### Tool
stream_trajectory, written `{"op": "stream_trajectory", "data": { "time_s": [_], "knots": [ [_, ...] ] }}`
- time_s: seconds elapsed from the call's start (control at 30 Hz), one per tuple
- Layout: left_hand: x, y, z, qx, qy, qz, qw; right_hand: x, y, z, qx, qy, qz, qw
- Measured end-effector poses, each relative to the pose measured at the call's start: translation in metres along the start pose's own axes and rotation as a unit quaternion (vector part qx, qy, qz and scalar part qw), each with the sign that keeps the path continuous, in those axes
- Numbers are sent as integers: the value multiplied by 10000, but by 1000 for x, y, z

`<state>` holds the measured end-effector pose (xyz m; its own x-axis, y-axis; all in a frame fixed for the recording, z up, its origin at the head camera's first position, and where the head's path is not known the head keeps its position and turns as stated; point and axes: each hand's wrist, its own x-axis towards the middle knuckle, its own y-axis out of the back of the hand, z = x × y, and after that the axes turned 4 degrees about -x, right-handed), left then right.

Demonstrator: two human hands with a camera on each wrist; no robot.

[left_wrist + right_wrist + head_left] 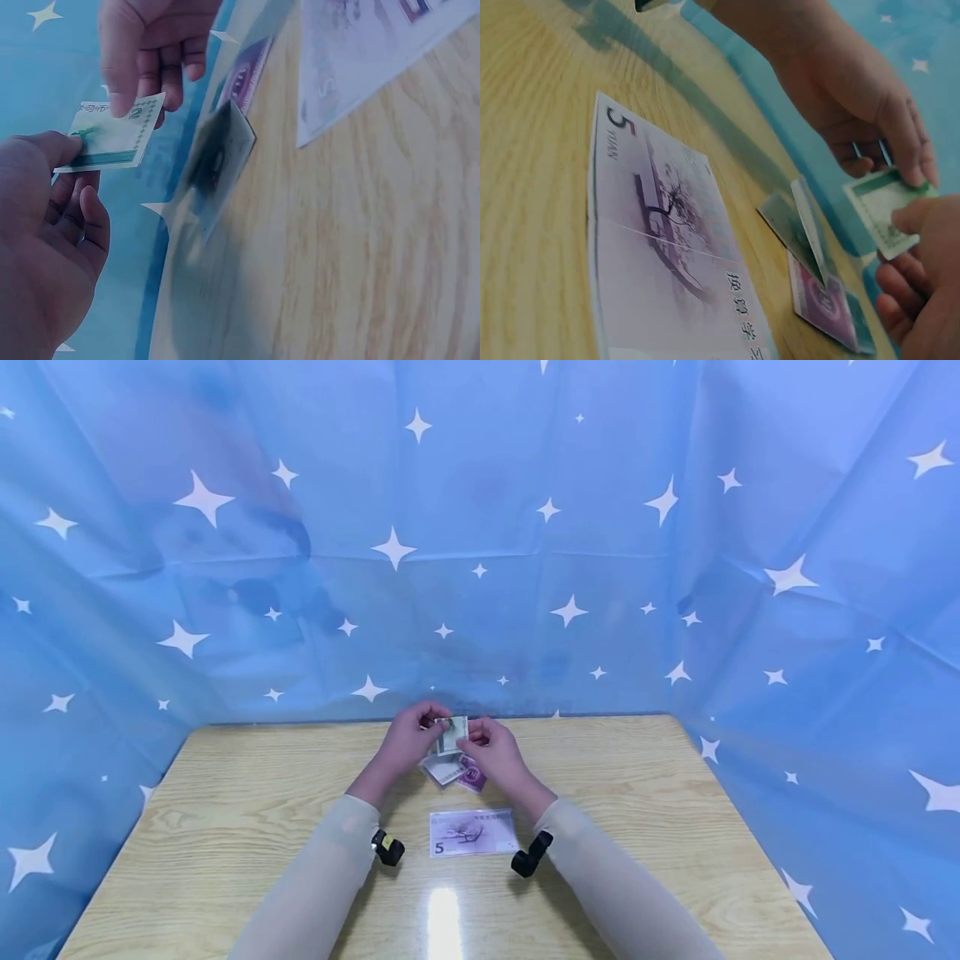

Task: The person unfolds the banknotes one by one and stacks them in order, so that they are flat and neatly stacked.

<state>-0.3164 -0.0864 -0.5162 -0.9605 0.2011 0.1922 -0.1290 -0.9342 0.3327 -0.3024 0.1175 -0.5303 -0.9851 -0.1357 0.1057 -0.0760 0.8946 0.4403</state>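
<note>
Both hands hold a small folded green-and-white play banknote (453, 735) above the far side of the table. My left hand (409, 742) pinches one edge between thumb and fingers, and my right hand (498, 757) pinches the opposite edge. The left wrist view shows a dark green band and a dotted border on the folded banknote (112, 135). Just below the hands lie a folded greyish-green note (444, 769) and a purple note (472, 775), partly overlapping. Nearer me, a purple 5-yuan play note (472, 833) lies flat, a crease across it in the right wrist view.
The wooden table (645, 827) reaches back to a blue curtain (480, 635) with white stars, which also hangs at both sides. A black wrist camera (387, 848) sits at the left cuff, another camera (532, 853) at the right. A bright glare spot lies at the front.
</note>
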Motion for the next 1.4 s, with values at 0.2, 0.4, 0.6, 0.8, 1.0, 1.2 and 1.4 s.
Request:
{"op": "stream_trajectory", "data": {
  "time_s": [0.2,0.4,0.6,0.8,1.0,1.2,1.4],
  "knots": [
    [-2,0,6,-161,21,71,9998,-4,0,0,182,63,85,9998],
    [-3,1,8,-271,99,138,9995,-5,5,-4,245,69,60,9997],
    [-8,0,6,-396,117,167,9990,-7,14,-9,344,93,163,9992],
    [-17,-4,4,-382,93,21,9992,-7,23,-14,424,-25,247,9988],
    [-26,-10,5,-263,75,-126,9995,-6,29,-16,552,63,270,9981],
    [-34,-14,4,-258,165,-413,9987,-6,32,-10,563,207,141,9981],
    [-36,-17,3,-197,196,-425,9987,-11,35,-9,589,274,-68,9979]
  ]
}}
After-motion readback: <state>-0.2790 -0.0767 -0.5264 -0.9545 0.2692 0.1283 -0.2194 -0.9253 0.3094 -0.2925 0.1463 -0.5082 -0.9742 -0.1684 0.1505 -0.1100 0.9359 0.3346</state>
